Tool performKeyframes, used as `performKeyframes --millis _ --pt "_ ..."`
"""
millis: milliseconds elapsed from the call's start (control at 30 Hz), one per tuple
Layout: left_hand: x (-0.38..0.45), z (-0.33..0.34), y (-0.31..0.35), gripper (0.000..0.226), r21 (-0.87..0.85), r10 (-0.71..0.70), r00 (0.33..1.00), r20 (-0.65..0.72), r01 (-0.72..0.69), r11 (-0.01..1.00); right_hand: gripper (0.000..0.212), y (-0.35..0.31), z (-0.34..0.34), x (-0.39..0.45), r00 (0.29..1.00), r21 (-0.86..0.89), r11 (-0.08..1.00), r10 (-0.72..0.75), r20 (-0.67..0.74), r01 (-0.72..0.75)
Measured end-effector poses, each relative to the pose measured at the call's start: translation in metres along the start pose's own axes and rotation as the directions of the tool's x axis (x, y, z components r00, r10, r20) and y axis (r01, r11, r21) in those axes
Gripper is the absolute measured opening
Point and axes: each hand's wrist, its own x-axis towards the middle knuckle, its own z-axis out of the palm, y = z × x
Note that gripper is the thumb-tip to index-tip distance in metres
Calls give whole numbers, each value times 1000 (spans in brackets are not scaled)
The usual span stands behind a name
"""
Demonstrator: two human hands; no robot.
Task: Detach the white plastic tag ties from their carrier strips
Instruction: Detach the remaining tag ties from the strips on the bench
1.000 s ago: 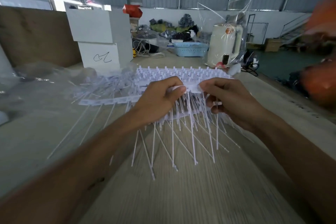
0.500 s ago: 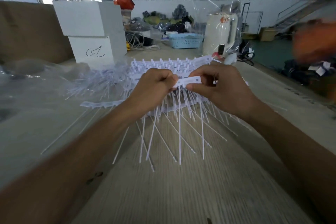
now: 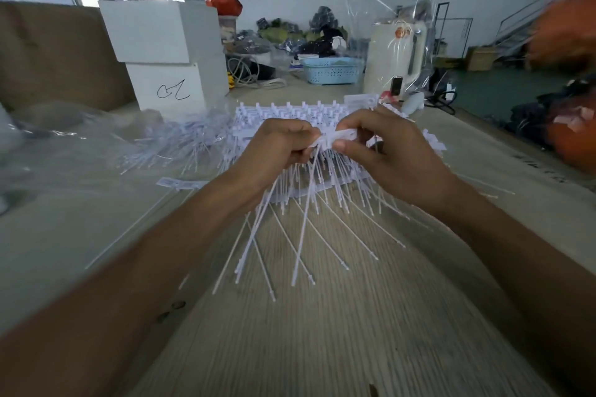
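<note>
Dim interior, bright glare upper left, wide-angle bending at edges, perhaps motion-blurred right side.

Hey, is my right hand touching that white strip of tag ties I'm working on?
Touching. The head view shows the right hand pinching the carrier strip between thumb and fingers.

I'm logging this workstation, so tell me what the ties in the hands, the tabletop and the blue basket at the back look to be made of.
Tag ties: thin, flexible white plastic, semi-matte; the tails bend and splay freely.
Table: likely wood or wood-look laminate, matte pale surface with fine straight grain lines.
Blue basket: moulded plastic, by its even light-blue colour and perforated wall.
</note>
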Motion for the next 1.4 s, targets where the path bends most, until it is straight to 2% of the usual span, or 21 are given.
performKeyframes --millis 100,167,267,367,433,533,600,800,867,933,967,1000,1067,1167,1300,1400 --pt "-2 -3 3 31 0 39 999 -10 -39 999 25 -1 1 -1 992 254 959 121 27 -124" --pt "-3 -3 5 31 3 62 998 -6 -62 998 36 -3 0 -2 971 417 877 225 85 -240" --pt "-4 -3 6 35 27 75 997 -3 -75 997 20 -4 -1 -3 931 521 772 316 182 -364" --pt "-2 -5 3 36 81 101 994 -27 -99 992 26 -4 -7 -1 944 468 820 294 152 -331" --pt "-1 -7 0 38 190 146 989 -2 -143 971 25 -4 -16 1 952 456 837 278 124 -304" --pt "-3 -4 -2 40 431 206 974 97 -228 873 26 -1 -25 3 976 213 954 199 84 -213" --pt "-4 -1 0 39 441 235 964 121 -264 857 29 4 -27 6 984 93 980 175 33 -178" --pt "-5 2 4 40 383 269 958 102 -287 878 32 15 -16 7 984 77 984 164 -75 -159" --pt "-6 0 3 41 363 271 956 112 -293 884 29 23 -22 12 925 168 948 304 -227 -270" --pt "-7 -3 1 42 373 271 957 104 -290 881 30 35 -42 12 797 325 876 466 -385 -356" --pt "-6 -5 1 40 372 267 960 87 -280 885 29 39 -49 10 766 371 852 505 -398 -369" --pt "-4 -8 0 38 364 260 963 66 -265 893 27 40 -50 7 769 406 831 528 -361 -380" --pt "-3 -10 -1 32 355 241 969 51 -243 903 22 35 -39 4 831 437 798 527 -175 -415" --pt "-3 -10 -5 22 377 205 975 81 -221 900 23 16 -15 6 884 449 780 465 52 -437" --pt "-3 -6 -6 11 368 261 963 73 -269 890 34 -2 4 7 852 521 686 489 186 -507" --pt "-2 -2 -6 19 318 316 948 27 -308 897 33 -8 8 6 825 566 616 510 243 -547"
